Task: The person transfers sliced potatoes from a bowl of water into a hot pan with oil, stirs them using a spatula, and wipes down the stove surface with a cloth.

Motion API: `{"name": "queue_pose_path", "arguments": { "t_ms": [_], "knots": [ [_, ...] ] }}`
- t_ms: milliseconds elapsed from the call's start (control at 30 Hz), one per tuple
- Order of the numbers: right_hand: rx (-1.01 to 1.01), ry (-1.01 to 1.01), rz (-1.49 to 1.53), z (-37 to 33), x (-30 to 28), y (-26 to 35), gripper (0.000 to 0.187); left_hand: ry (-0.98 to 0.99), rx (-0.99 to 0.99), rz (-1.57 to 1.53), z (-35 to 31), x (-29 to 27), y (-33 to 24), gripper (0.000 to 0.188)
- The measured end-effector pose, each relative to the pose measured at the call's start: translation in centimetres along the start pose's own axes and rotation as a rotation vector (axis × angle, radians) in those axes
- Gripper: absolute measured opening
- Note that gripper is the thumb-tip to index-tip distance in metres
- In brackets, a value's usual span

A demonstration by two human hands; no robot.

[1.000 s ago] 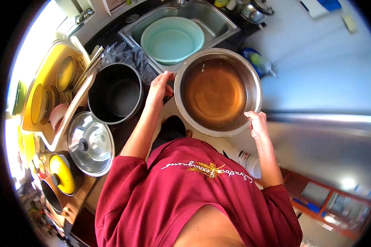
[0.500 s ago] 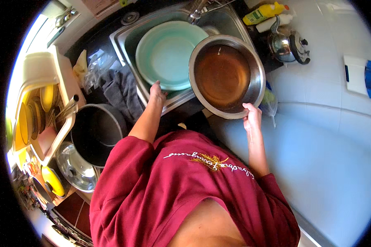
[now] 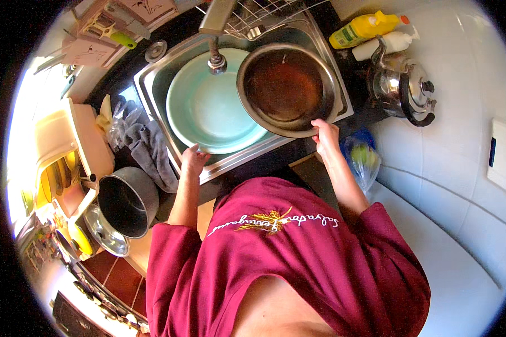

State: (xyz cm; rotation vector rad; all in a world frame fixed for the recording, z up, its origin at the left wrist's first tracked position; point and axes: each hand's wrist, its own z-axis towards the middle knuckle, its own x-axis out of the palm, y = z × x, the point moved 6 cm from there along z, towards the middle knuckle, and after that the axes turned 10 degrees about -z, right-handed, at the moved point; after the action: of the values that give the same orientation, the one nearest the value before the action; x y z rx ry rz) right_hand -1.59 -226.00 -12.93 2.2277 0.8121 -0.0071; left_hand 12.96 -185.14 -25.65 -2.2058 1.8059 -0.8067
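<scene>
My right hand (image 3: 326,137) grips the near rim of a round stainless steel bowl (image 3: 289,92), thumb over the edge. The bowl's inside looks dark brown; whether that is liquid or the bottom itself I cannot tell. It is over the right part of the sink (image 3: 213,167), overlapping the right edge of a mint-green basin (image 3: 208,104). The basin sits in the sink beneath the faucet (image 3: 216,64), its pale inside showing. My left hand (image 3: 194,160) is closed on the basin's near rim, some fingers hidden below it.
On the left are a grey cloth (image 3: 152,151), a dark pot (image 3: 129,202), a glass lid (image 3: 108,233) and a cream dish rack (image 3: 87,140). At the right stand a steel kettle (image 3: 399,87), a yellow bottle (image 3: 365,29) and a plastic bag (image 3: 362,160). A wire rack (image 3: 270,14) lies behind the sink.
The steel bowl has moved away from my body, farther over the sink, with my right hand on it. My left hand stays at the basin's rim. The whole view has shifted, showing more behind the sink.
</scene>
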Motion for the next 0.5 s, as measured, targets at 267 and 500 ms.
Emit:
{"name": "queue_pose_path", "arguments": {
  "t_ms": [267,500],
  "knots": [
    [0.073,0.106,-0.086,2.2,0.4,2.4,0.015,-0.080,0.107,0.034,-3.1,1.6,-1.7,0.013],
    [0.191,0.207,-0.020,4.0,1.5,1.3,0.015,-0.206,0.204,0.044,-5.3,4.1,-2.0,0.019]
  ]
}}
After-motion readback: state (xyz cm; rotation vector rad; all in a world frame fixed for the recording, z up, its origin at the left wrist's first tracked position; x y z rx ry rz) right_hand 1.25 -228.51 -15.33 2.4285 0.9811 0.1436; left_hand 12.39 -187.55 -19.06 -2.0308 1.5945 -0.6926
